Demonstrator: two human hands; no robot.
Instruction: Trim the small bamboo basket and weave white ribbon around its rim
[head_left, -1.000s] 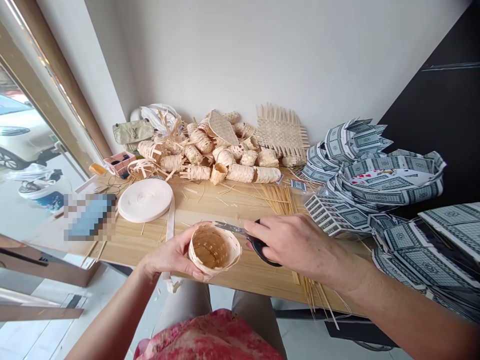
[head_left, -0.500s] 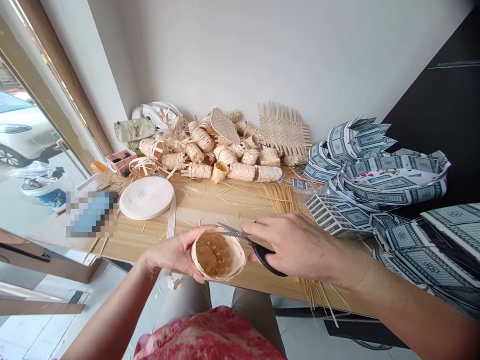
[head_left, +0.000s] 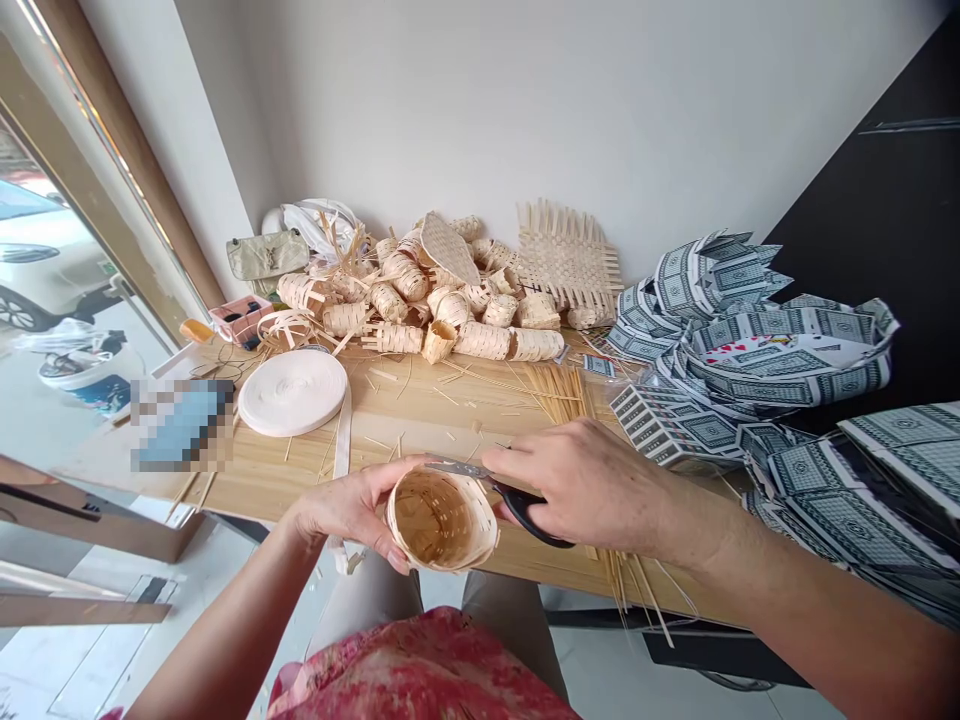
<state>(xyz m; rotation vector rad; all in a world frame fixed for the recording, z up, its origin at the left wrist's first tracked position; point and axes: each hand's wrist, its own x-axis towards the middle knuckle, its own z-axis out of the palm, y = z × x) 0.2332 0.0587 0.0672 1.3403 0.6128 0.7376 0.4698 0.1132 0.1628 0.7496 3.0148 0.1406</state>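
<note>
From afar I see the wooden table (head_left: 420, 405), and above its near edge the left hand (head_left: 352, 508) grips a woven basket (head_left: 480, 515) by its left side, its long axis tilted, mouth up toward me. Across the basket, the right hand (head_left: 574, 488) grasps scissors (head_left: 471, 470) (lying crosswise), blades pointing left along the far rim.

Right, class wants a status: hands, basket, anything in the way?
Left hand holding basket. Right hand holding scissors, blades at far rim. White roll beyond left hand, apart from basket.
</note>
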